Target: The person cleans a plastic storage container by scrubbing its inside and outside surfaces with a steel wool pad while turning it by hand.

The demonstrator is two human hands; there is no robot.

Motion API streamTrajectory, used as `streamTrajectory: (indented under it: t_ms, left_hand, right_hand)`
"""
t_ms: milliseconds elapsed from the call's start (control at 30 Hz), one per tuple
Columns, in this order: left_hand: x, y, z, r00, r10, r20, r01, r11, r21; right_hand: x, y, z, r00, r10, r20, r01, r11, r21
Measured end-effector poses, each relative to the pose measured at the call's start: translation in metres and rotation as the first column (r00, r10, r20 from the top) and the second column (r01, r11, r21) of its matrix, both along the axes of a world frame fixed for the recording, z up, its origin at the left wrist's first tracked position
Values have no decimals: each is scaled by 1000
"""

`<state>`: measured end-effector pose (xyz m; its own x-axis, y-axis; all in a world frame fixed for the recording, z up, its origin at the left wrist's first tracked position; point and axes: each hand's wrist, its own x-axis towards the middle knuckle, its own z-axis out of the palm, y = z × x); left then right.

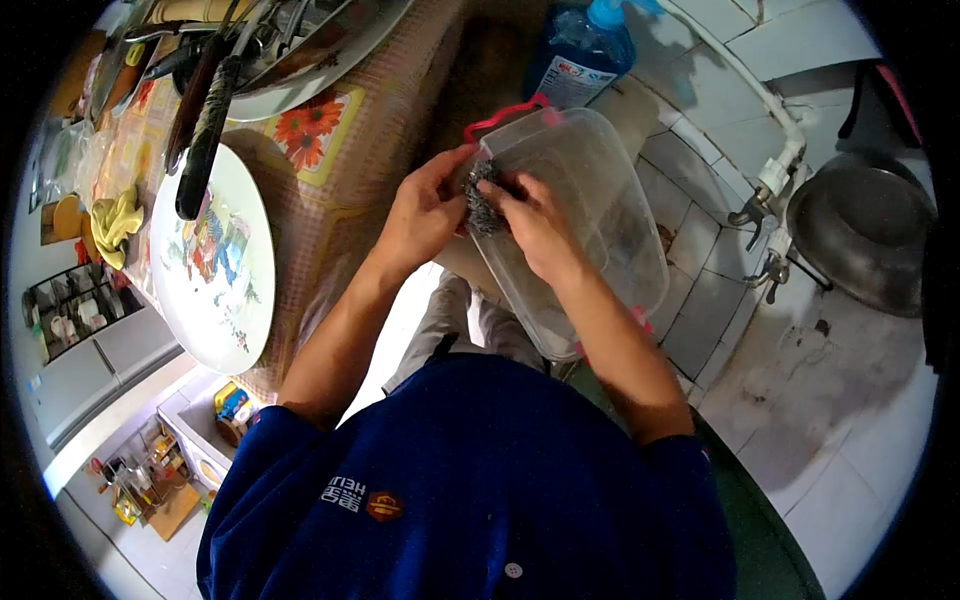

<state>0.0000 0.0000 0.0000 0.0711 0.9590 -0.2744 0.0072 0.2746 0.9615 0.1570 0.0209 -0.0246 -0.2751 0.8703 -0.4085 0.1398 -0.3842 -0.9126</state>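
From my end I've got the container [625, 225] in front of the person [470, 470], slightly right; pump bottle [578, 72] just past its far end. Table [335, 215] at left: plate [215, 265] near its edge, platter [300, 92] farther ahead, utensils [212, 135] on it, handles over the plate. Cloth [117, 225] left of plate. Right: taps [765, 245], then pan [857, 235].

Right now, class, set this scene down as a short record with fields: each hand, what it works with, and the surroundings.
Left hand: gripping the clear tub's edge
Right hand: pressing a steel scrubber to that edge
Tub: tilted, with a red handle
Beyond tub: blue pump bottle
Left side: oval plate on patterned tablecloth
Right side: dark pan beside taps
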Motion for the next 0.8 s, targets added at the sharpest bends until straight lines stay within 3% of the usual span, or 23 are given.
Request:
streamTrajectory:
  t_ms: [67, 100, 167, 200, 267, 300, 367, 400, 467, 500, 567, 700, 733, 800]
  left_hand:
    - [-1, -5, 3, 996, -7, 93, 12, 998, -63]
    - [-2, 2, -3, 997, -14, 80, 17, 999, -38]
    - [-1, -3, 2, 999, -2, 42, 7, 994, -107]
    - [2, -4, 3, 998, -11, 56, 17, 993, -113]
    - [4, -7, 5, 999, 3, 38, 2, 991, -133]
    - [4, -7, 4, 999, -3, 37, 7, 991, -132]
    - [2, -8, 4, 1000, 7, 12, -6, 992, -126]
    - [1, -9, 4, 1000, 5, 9, -4, 992, -129]
    - [3, -8, 3, 1000, 9, -6, -9, 995, -101]
    - [4, -9, 3, 1000, 7, -3, -8, 995, -97]
    - [7, -10, 3, 1000, 23, -13, -24, 996, -81]
    - [10, -11, 4, 998, 46, -35, -49, 994, -96]
    - [10, -13, 3, 998, 50, -28, -52, 994, -95]
    - [9, -16, 1, 998, 57, -21, -59, 993, -98]
  right_hand:
    - [2, -5, 3, 906, -231, -355, 84, 919, -384]
    - [2, 6, -10, 900, -227, -372, 84, 928, -363]
    - [3, 7, -24, 938, -28, -345, -82, 950, -300]
    - [3, 8, -38, 943, -38, -331, -69, 949, -307]
    - [-2, 11, -66, 987, 131, 90, -115, 979, -171]
    - [-2, 13, -68, 988, 126, 89, -109, 979, -170]
    - [-4, 15, -71, 776, 304, 553, -437, 891, 122]
    - [-3, 14, -70, 778, 304, 550, -434, 893, 121]
    - [6, 14, -67, 632, 353, 690, -642, 736, 212]
    - [14, 11, -73, 631, 350, 693, -642, 737, 213]
    - [27, 3, -91, 554, 252, 793, -796, 439, 417]
    - [25, 10, -70, 542, 259, 799, -755, 567, 329]
    - [29, 22, -71, 393, 107, 913, -801, 527, 283]
    - [39, 32, -73, 226, -52, 973, -841, 494, 222]
